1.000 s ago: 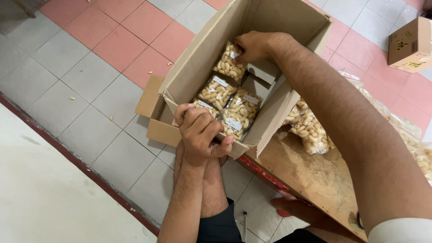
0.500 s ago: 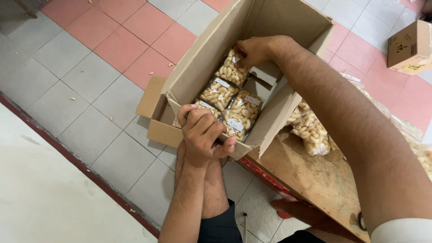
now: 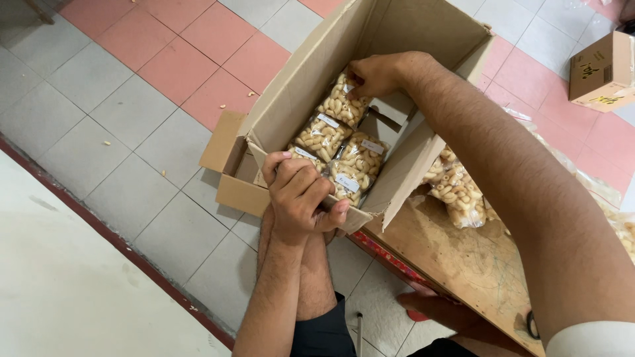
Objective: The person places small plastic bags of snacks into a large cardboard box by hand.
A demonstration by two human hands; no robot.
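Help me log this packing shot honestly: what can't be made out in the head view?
- Cardboard box: its floor is hidden under the snack bags, so their full count is unknown.
- Right hand: fingertips are tucked behind the top bag; the grip is unclear.
- Left hand: covers the box's near rim.
- Small box: cut off by the right edge.
- Loose bags on the wooden table: partly behind the right arm.

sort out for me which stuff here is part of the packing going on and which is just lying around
In use:
- big cardboard box, left hand gripping its near edge
- clear bags of pale snack pieces in the box
- top bag, under the right hand
- more snack bags on the wooden table

Lying about:
- small cardboard box on the floor
- crumbs on the tiles
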